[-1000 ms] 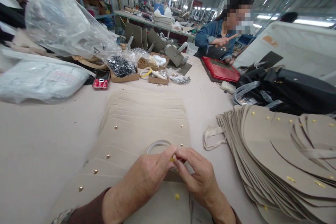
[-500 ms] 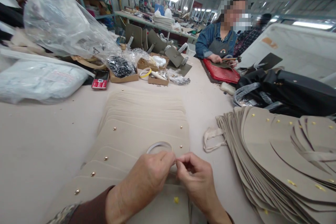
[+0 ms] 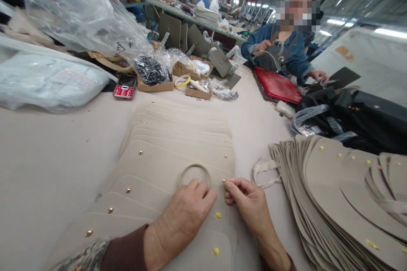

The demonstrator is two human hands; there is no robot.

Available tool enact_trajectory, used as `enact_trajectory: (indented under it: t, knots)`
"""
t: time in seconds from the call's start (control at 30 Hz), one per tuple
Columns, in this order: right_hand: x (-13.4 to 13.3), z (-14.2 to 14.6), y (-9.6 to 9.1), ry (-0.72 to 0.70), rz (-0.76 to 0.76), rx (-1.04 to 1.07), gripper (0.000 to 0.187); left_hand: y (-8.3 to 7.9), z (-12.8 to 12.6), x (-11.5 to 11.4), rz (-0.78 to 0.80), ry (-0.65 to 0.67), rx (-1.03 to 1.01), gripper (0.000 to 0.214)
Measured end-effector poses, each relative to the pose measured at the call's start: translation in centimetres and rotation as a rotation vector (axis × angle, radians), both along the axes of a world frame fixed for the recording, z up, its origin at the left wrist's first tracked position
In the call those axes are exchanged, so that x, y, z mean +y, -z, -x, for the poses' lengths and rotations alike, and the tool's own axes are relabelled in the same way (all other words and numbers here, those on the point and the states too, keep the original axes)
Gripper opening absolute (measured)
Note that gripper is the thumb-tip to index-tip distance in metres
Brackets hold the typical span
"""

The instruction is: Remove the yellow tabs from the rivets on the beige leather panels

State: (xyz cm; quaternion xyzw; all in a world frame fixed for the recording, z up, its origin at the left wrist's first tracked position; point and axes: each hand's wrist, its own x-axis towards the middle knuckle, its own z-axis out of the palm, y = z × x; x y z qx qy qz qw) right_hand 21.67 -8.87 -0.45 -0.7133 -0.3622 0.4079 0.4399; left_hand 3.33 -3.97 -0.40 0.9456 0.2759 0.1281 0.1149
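My left hand (image 3: 187, 214) is closed over the near edge of a thin ring-shaped roll of tape (image 3: 195, 164), whose far rim shows above my knuckles. My right hand (image 3: 249, 203) is pinched, its fingertips beside a small gold stud (image 3: 224, 181) at the right edge of the fanned beige panels (image 3: 171, 156). Whatever sits between those fingertips is too small to make out. More gold studs (image 3: 110, 210) run down the panels' left side. Yellow tabs (image 3: 216, 251) mark the nearer panels on the right.
A thick stack of beige panels (image 3: 305, 186) with yellow tabs lies at right, below black bags (image 3: 359, 110). A red-and-black phone (image 3: 124, 87), small cardboard boxes (image 3: 155, 87) and plastic-wrapped bundles (image 3: 51, 80) line the back. Across the table, a person (image 3: 270, 51) works behind a red pad (image 3: 276, 84).
My hands have moved apart; the right has shifted right to the stud. The tape ring now shows rounder. Across the table, the person's hands have separated, one reaching toward the black bags.
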Motion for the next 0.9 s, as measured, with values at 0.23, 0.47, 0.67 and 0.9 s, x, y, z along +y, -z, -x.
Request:
enact_trajectory:
  t: [0.23, 0.47, 0.67, 0.9]
  knots:
    - [0.5, 0.6, 0.1, -0.133, -0.081, -0.453, 0.024, -0.1, -0.1, -0.2, 0.079, 0.003, 0.114, 0.011]
    - [-0.3, 0.3, 0.8, -0.065, -0.088, -0.540, 0.020, -0.9, 0.0, 0.1, 0.142, 0.011, 0.185, 0.014]
    - [-1.1, 0.4, 0.9, -0.169, -0.188, -0.706, 0.020, -0.6, 0.1, 0.0, 0.133, 0.002, 0.167, 0.014]
    - [0.8, 1.4, 0.0, -0.201, -0.168, -0.830, 0.018, -0.5, 0.3, 0.0, 0.112, -0.003, 0.114, 0.017]
